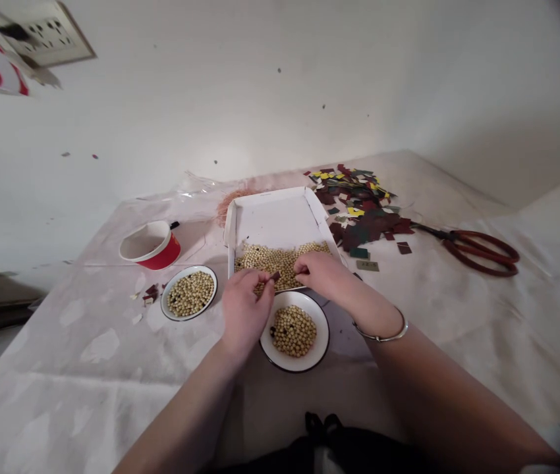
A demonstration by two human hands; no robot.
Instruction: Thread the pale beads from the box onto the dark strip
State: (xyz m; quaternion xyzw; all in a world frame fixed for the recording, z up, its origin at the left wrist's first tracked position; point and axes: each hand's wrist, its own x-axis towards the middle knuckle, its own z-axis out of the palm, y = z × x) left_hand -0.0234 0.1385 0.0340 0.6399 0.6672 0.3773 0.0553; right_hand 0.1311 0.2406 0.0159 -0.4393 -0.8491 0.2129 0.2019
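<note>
My left hand [248, 309] pinches a small dark red piece [275, 276] at the front left of a white box tray [280, 220]. Pale beads [265, 259] are spread over the tray's front half. My right hand [320, 271] is over the beads at the tray's front right corner, fingertips pressed together; whatever they hold is too small to make out. Just in front of the tray, below my hands, a white dish [322, 339] with a dark rim holds more beads and a few dark ones. To its left sits another dish [214, 293] of beads.
A red and white paper bowl [164, 253] stands at the left, with dark red scraps [150, 294] in front of it. Behind the tray's right side lie many coloured pieces [371, 227]. Red-handled scissors [482, 252] rest farther right. Copper-coloured strands [233, 203] lie behind the tray.
</note>
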